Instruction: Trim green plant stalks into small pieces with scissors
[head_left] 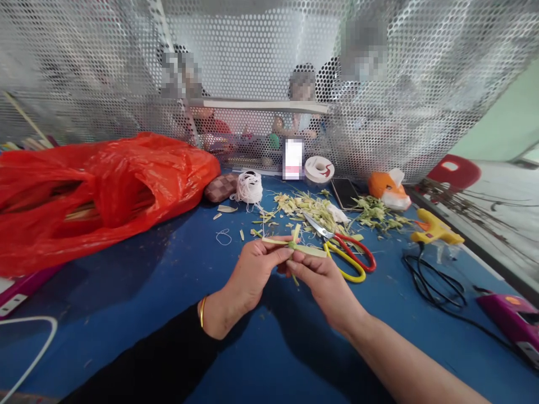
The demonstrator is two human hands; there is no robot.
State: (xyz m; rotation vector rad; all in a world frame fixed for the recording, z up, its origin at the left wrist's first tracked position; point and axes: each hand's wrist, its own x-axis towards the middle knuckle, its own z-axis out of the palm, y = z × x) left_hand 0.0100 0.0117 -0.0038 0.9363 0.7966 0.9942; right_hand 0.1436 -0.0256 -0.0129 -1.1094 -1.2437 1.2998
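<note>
A small green woven leaf piece [292, 244] with pale strips sticking out is held between both hands above the blue table [168, 314]. My left hand [257, 268] pinches its left side between thumb and fingers, a gold bangle on the wrist. On its lower right, my right hand [322, 278] grips it with closed fingers. Just beyond my right hand lie scissors [343, 249] with one red and one yellow handle, blades pointing up and left. Behind them is a heap of pale green leaf scraps [307, 207].
A red plastic bag [109, 191] covers the left side. White string [250, 188], a ribbon roll [319, 168], a phone [345, 193] and an orange tissue pack [389, 189] stand behind. To the right are a yellow glue gun [438, 227], its black cable and a purple power strip [511, 322].
</note>
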